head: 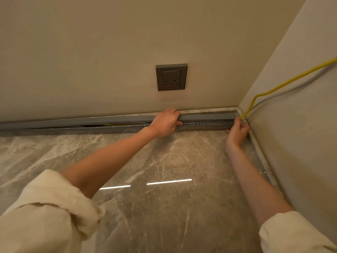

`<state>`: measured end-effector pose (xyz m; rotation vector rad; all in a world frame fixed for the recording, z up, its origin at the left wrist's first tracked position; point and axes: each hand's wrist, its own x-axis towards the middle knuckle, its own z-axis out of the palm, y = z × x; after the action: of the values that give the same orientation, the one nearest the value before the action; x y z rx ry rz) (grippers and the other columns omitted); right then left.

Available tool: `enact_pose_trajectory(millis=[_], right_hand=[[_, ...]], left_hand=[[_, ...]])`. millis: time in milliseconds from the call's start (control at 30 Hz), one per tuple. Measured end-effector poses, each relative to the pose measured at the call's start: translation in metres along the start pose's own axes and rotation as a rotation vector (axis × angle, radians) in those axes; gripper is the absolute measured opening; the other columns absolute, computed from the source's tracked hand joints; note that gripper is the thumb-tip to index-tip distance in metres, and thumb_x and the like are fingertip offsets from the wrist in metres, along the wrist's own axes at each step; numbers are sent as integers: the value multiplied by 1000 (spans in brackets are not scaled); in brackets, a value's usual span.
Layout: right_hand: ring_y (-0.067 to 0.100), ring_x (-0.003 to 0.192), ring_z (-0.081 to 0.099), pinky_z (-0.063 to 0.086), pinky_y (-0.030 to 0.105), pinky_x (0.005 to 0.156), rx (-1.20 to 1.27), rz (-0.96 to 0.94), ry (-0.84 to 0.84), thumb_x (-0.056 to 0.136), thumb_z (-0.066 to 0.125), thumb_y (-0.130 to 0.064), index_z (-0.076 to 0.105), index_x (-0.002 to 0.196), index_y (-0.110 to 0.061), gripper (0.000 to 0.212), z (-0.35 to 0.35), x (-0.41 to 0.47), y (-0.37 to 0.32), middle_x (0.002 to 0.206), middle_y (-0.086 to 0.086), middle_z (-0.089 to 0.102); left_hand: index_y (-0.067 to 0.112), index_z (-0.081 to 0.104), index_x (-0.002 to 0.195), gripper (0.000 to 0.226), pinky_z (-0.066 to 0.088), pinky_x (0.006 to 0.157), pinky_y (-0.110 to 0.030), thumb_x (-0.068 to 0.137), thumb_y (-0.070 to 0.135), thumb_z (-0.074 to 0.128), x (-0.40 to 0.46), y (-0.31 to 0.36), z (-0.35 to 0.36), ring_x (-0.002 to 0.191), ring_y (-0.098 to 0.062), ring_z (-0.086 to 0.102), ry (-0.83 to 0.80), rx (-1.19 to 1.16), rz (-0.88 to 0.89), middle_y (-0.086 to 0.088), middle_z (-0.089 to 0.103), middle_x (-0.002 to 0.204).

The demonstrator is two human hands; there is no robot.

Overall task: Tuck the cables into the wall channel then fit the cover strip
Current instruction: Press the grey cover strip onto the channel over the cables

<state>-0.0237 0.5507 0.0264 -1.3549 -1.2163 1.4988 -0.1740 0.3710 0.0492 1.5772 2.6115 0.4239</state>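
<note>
- The cover (206,116) is gripped by the left hand (165,122), fingers curled over its top edge and thumb underneath, so that hand is clamped on it.
- The right hand (237,132) is pressed against the cover's end at the corner, fingers bunched; whether anything is actually pinched there can't be told tbh.
- The channel (206,123) sits along the base of the wall, and its toothed edge is exposed between the two hands, so the cover isn't snapped down there yet.
- The yellow cable (284,84) is dropped into the channel right by the right hand; a bit of it is seen left of the left hand, inside the gap.
- Probably best if the corner end is seated first, then pressure is walked leftward by the left hand.
- The cable should be kept below the teeth, otherwise it gets pinched under the lip.
- Left of the left hand the cover looks lifted off, so that stretch is left for last.
</note>
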Motion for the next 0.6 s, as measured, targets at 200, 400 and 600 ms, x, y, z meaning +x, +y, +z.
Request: enact_pose_trajectory(millis=[200, 400, 600], right_hand=[[16, 86, 60, 52, 32, 72, 468, 234, -128, 92, 60, -24, 53, 88, -21, 8, 2, 1, -20, 93, 4, 65], [17, 95, 61, 47, 34, 94, 622, 312, -167, 99, 45, -24, 60, 82, -15, 25, -6, 6, -23, 80, 3, 71], [7, 62, 65, 52, 22, 56, 476, 159, -119, 103, 37, -28, 44, 78, -20, 27, -9, 9, -23, 47, -10, 68]], left_hand=[[5, 55, 108, 29, 44, 77, -39, 92, 29, 55, -10, 1, -11, 96, -32, 56, -34, -33, 29, -16, 60, 106], [6, 55, 113, 31, 43, 80, -37, 93, 29, 54, -16, 4, -19, 100, -31, 55, -69, -59, 36, -15, 59, 109], [7, 55, 113, 30, 43, 81, -38, 94, 29, 52, -18, 6, -30, 101, -30, 55, -68, -53, 41, -14, 59, 110]])
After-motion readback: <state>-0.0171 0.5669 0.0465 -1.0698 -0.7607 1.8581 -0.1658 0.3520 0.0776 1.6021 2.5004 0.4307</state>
